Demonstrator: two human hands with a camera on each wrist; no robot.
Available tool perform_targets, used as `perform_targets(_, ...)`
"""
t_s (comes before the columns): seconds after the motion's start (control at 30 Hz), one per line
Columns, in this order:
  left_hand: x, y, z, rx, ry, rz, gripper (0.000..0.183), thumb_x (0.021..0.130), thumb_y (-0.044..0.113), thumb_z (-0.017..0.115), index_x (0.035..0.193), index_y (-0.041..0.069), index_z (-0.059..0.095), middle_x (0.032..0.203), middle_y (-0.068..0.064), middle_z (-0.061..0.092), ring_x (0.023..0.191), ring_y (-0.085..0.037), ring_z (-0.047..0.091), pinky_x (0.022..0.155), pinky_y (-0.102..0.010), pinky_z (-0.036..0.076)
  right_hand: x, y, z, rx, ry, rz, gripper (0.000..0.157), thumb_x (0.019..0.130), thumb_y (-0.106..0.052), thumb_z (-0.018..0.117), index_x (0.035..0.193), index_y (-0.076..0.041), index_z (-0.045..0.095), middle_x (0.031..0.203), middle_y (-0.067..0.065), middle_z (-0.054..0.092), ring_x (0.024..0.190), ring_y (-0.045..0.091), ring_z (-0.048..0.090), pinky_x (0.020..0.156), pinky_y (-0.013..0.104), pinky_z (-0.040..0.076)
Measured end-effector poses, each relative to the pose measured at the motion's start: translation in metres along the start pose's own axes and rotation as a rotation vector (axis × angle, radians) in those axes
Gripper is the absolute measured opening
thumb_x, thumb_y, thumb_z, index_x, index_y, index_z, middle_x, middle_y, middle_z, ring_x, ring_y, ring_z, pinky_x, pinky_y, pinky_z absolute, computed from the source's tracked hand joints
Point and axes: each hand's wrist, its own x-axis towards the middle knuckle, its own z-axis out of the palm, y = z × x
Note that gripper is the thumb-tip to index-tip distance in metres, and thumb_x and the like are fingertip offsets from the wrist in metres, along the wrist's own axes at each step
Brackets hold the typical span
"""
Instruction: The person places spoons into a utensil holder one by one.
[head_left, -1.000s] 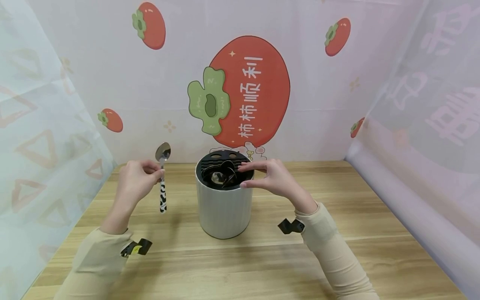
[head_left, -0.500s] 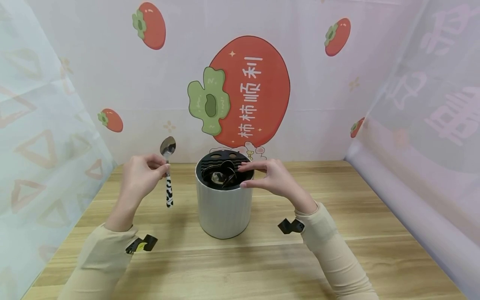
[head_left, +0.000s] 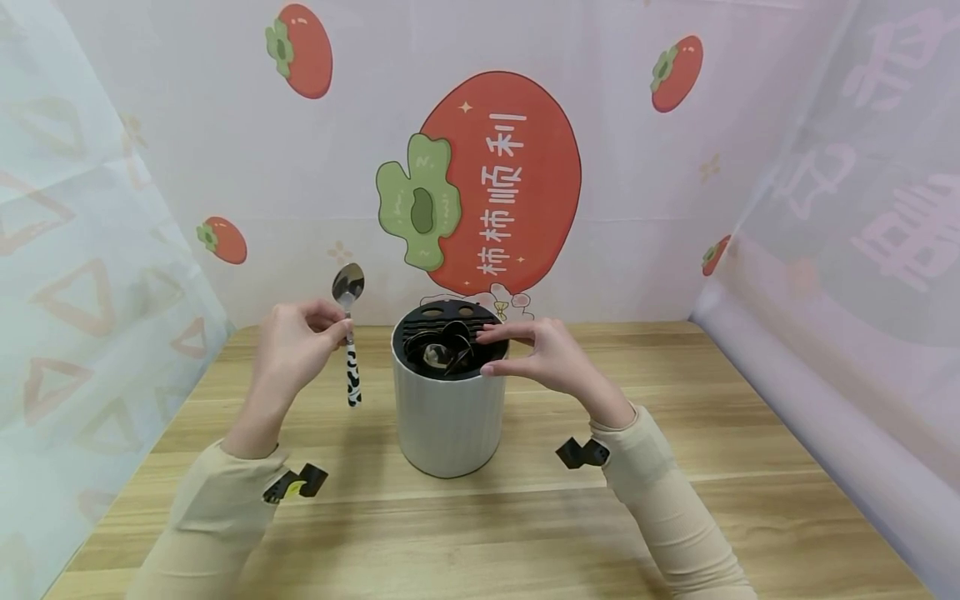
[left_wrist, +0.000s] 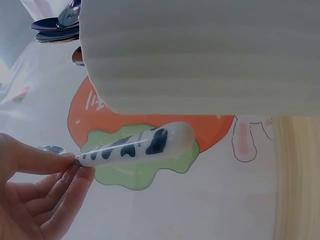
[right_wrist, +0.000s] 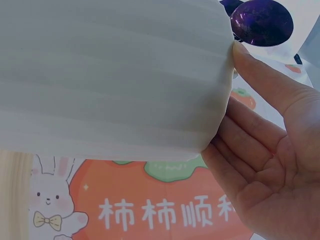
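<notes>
My left hand pinches a metal spoon by its neck, between thumb and fingers. The spoon is upright with its bowl at the top, and its white handle has black cow-like patches; in the left wrist view the handle points toward the holder's side. To the right stands a white ribbed cutlery holder with a black slotted top. Several spoons sit in it, bowls up. At the holder's right rim, my right hand holds on, with the thumb in front and the fingers farther back.
A wooden table carries the holder. Behind it hangs a pale cloth backdrop printed with persimmons, and pale sheets close off both sides. A small black camera is strapped to each wrist.
My left hand has moved right and slightly up with the spoon, closer to the cutlery holder. The right hand and the holder have stayed in place.
</notes>
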Motion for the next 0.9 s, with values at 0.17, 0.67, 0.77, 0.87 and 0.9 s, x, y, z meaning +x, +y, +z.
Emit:
perform_targets(0.17, 0.001, 0.006, 0.002, -0.013, 0.01, 0.017, 0.012, 0.087, 0.018, 0.067, 0.087, 0.007, 0.071, 0.078, -0.009, 0.072, 0.066, -0.015, 0.067, 0.056, -0.024, 0.047, 0.0, 0.0, 0.0, -0.008, 0.002, 0.004, 0.036, 0.074, -0.03, 0.081, 0.108, -0.023, 0.072, 0.12, -0.005, 0.066, 0.118, 0.006, 0.057, 0.103, 0.03, 0.043)
perform_targets(0.67, 0.002, 0.02, 0.005, -0.027, 0.044, 0.059, 0.012, 0.087, 0.018, 0.067, 0.087, 0.007, 0.071, 0.078, -0.009, 0.072, 0.066, -0.015, 0.066, 0.058, -0.023, 0.048, -0.001, -0.001, -0.001, -0.012, -0.004, 0.003, 0.037, 0.074, -0.033, 0.08, 0.109, -0.022, 0.072, 0.12, -0.006, 0.067, 0.119, 0.006, 0.057, 0.103, 0.03, 0.043)
perform_targets(0.77, 0.002, 0.023, 0.005, -0.026, 0.05, 0.07, 0.012, 0.087, 0.018, 0.066, 0.087, 0.007, 0.071, 0.078, -0.008, 0.071, 0.067, -0.013, 0.065, 0.06, -0.024, 0.048, -0.001, -0.001, -0.001, -0.008, -0.007, 0.001, 0.037, 0.074, -0.033, 0.08, 0.109, -0.022, 0.072, 0.12, -0.006, 0.066, 0.119, 0.006, 0.056, 0.103, 0.03, 0.043)
perform_targets(0.87, 0.003, 0.025, 0.005, -0.03, 0.057, 0.078, 0.012, 0.088, 0.018, 0.066, 0.087, 0.007, 0.071, 0.077, -0.008, 0.071, 0.067, -0.015, 0.064, 0.061, -0.024, 0.048, 0.0, -0.001, -0.001, -0.008, -0.008, 0.001, 0.038, 0.074, -0.033, 0.08, 0.109, -0.023, 0.072, 0.12, -0.006, 0.066, 0.119, 0.006, 0.056, 0.103, 0.03, 0.043)
perform_targets(0.9, 0.003, 0.026, 0.005, -0.032, 0.058, 0.08, 0.012, 0.088, 0.018, 0.066, 0.087, 0.007, 0.071, 0.077, -0.008, 0.071, 0.068, -0.015, 0.064, 0.061, -0.024, 0.048, 0.0, -0.001, -0.001, -0.009, -0.008, 0.001, 0.038, 0.074, -0.033, 0.08, 0.109, -0.023, 0.072, 0.12, -0.006, 0.066, 0.119, 0.006, 0.056, 0.103, 0.03, 0.043)
